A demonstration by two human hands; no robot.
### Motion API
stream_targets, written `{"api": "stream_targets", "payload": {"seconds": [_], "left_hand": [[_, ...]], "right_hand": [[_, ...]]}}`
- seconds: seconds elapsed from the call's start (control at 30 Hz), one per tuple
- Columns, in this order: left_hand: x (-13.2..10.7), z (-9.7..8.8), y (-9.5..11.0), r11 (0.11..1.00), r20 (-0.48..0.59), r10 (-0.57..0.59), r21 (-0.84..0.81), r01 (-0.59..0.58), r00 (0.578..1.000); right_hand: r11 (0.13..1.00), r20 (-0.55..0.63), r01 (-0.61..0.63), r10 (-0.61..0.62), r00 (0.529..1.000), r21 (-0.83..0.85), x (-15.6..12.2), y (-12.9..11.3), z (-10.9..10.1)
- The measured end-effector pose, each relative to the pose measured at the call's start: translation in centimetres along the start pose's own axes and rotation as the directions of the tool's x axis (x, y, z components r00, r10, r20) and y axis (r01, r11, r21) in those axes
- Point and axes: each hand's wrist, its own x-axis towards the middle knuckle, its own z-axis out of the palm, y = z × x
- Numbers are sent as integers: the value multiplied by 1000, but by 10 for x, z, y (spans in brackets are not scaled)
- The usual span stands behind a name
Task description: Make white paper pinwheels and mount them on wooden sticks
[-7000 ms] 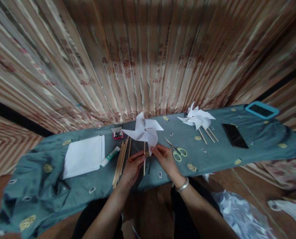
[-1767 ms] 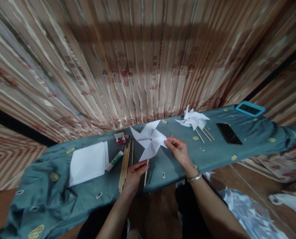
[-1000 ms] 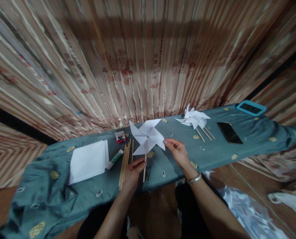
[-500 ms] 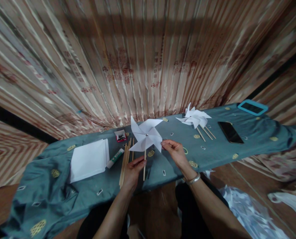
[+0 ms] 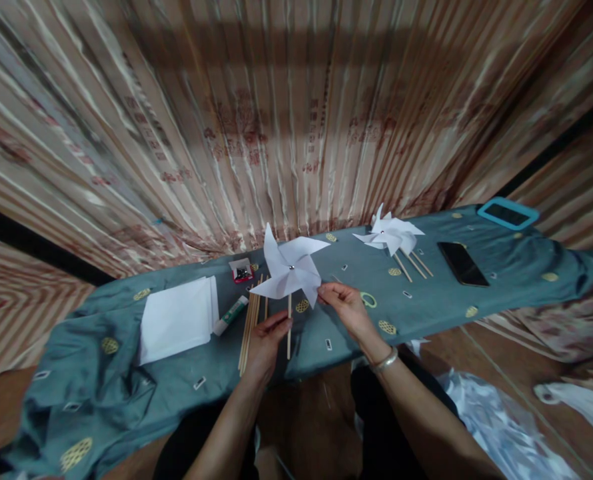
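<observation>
A white paper pinwheel (image 5: 292, 268) with a silver pin at its centre stands over the middle of the table. Its wooden stick is pinched between the thumb and fingers of my left hand (image 5: 265, 340). At the lower right blade, my right hand (image 5: 345, 303) has its thumb and fingertips closed on the paper tip. Just left of my left hand lie several wooden sticks (image 5: 250, 327). Beyond them are a green and white glue stick (image 5: 231, 315) and a small open red box (image 5: 241, 270) of pins. Scissors with a pale green handle (image 5: 369, 300) lie beside my right hand.
White paper sheets (image 5: 176, 323) lie stacked at the left of the cloth-covered table (image 5: 326, 360). Several finished pinwheels (image 5: 391, 233) rest at the back right, near a black phone (image 5: 462, 264) and a blue-framed device (image 5: 508, 213). A plastic bag (image 5: 501, 420) sits on the floor.
The pinwheel's blades have turned clockwise a little. My right hand has shifted slightly left with the blade tip, and more of the scissors' handle shows. My left hand keeps its hold on the stick.
</observation>
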Motion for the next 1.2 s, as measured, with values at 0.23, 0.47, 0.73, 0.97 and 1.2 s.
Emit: {"api": "stream_targets", "payload": {"seconds": [0.23,0.47,0.73,0.97,1.2], "left_hand": [[5,-5,-7,999,61,44,22,-45,997],[3,-4,-6,999,37,38,4,-38,999],[4,-5,-7,999,61,40,-8,-39,997],[5,-5,-7,999,44,48,-2,-48,998],[4,-4,-7,999,42,53,-11,-52,998]], "right_hand": [[997,34,-37,35,999,68,-4,2,5],[984,66,-128,121,991,127,-8,3,10],[957,106,-199,180,978,210,-11,2,12],[949,143,-217,187,972,230,-13,5,17],[940,145,-233,201,969,251,-16,4,22]]}}
